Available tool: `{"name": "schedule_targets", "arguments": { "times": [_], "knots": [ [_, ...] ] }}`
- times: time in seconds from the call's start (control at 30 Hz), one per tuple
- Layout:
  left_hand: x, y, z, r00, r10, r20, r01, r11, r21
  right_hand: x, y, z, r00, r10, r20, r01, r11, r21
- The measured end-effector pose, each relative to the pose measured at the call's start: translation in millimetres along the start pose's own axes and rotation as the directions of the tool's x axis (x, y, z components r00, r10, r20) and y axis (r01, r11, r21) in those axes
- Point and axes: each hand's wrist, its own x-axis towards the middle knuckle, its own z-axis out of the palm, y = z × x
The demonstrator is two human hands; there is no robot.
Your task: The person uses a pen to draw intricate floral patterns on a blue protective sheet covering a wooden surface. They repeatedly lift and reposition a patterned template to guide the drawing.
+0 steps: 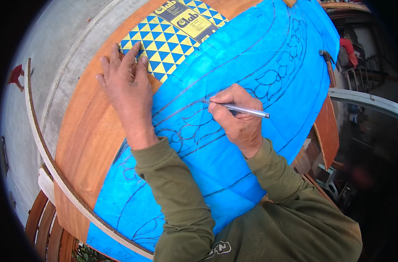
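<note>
Currently, the right hand (240,115) is clamped on a pen (247,110), thumb and fingers together, its tip just left of the grip, by a dark line on the blue sheet (251,148) beneath. Farther left, the left hand (131,87) rests with fingers apart, across patterned paper (164,41) and a wooden board (89,118). Well right of the grip lies a hammer (331,73).

Lg lettering (188,20) + fine print (202,27) on yel/blue triangle-patterned sheet (166,46), wht outlined letters (218,249) on grn shirt (286,231)
</note>
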Motion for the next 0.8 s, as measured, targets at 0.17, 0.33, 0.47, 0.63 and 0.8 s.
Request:
{"name": "schedule_targets", "arguments": {
  "times": [0.17, 0.33, 0.47, 0.63, 0.8],
  "knots": [
    [-1.0, -0.7, 1.2, 1.0, 0.002, 0.002, -0.002, 1.0, 0.011, 2.6, -7.2, 0.3, 0.993, -0.052, 0.105, 0.058, 0.996, -0.061],
    [-1.6, 0.8, 0.4, 1.0, 0.01, -0.024, -0.01, 1.0, 0.021, 0.8, -5.4, 3.5, 0.998, -0.045, 0.04, 0.048, 0.996, -0.073],
    [-1.7, 0.7, 1.0, 1.0, 0.012, -0.021, -0.012, 1.0, 0.025, 2.8, -6.3, 3.9, 0.996, -0.064, 0.069, 0.071, 0.991, -0.109],
    [-0.8, 1.2, 1.0, 1.0, 0.014, -0.013, -0.013, 1.0, 0.026, 1.9, -3.3, 5.2, 0.991, -0.112, 0.076, 0.121, 0.985, -0.124],
    [-1.7, 1.2, -0.7, 1.0, 0.012, -0.009, -0.011, 0.999, 0.045, -2.2, -3.1, 4.2, 0.993, -0.115, -0.01, 0.111, 0.976, -0.189]
  ]
}}
